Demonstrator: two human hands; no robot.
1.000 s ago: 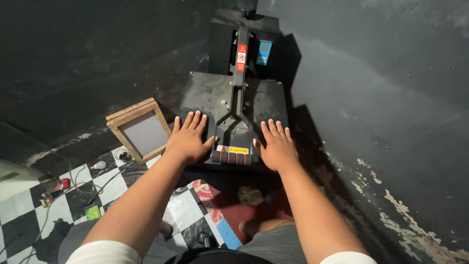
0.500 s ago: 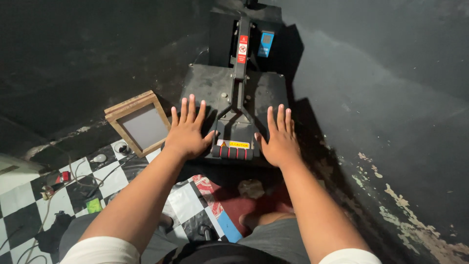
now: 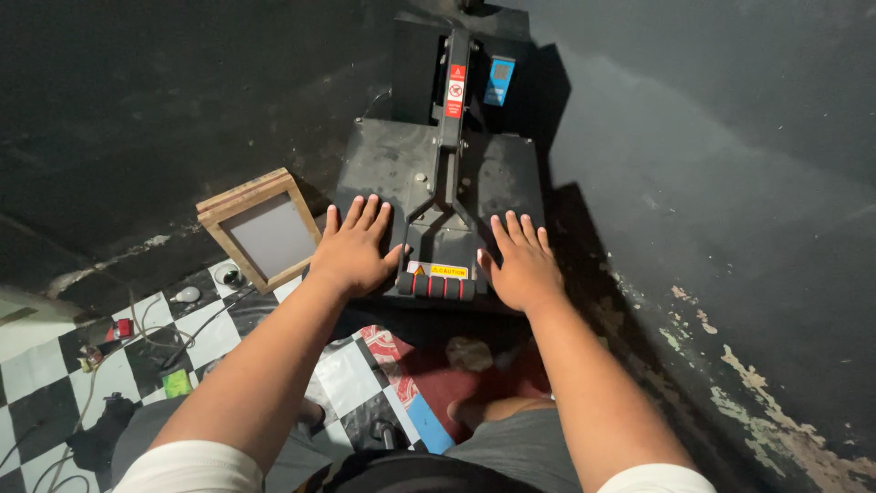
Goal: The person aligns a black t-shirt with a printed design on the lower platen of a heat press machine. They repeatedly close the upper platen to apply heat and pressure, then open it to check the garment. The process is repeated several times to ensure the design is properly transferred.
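Head view, looking down at a black heat press (image 3: 383, 173) set on the floor against a dark wall. We see the left hand (image 3: 354, 248) lying flat on the press's closed upper plate, fingers spread and straight, palm down; it grips nothing and simply rests on the metal. The right hand (image 3: 518, 265) lies the same way on the other side of the plate, fingers extended and slightly fanned, also holding nothing.

Between the two hands runs the press's lever arm (image 3: 449, 137), which forks as it comes toward the wrists. Its handle (image 3: 436, 285), a black bar with red rings, sits just beside the left thumb and just inside the right thumb; neither hand touches it as far as we can tell. A yellow warning label (image 3: 448, 271) lies directly beyond the handle, between the two thumbs.

Outward from the left hand, near the little finger, a wooden screen frame (image 3: 260, 228) with a grey mesh leans at the plate's edge. Below the left forearm we note a black-and-white chequered floor (image 3: 36, 365) with scattered small items, among them a light bulb (image 3: 185, 295). Beneath the wrists a red patterned cloth (image 3: 429, 383) lies on the floor.
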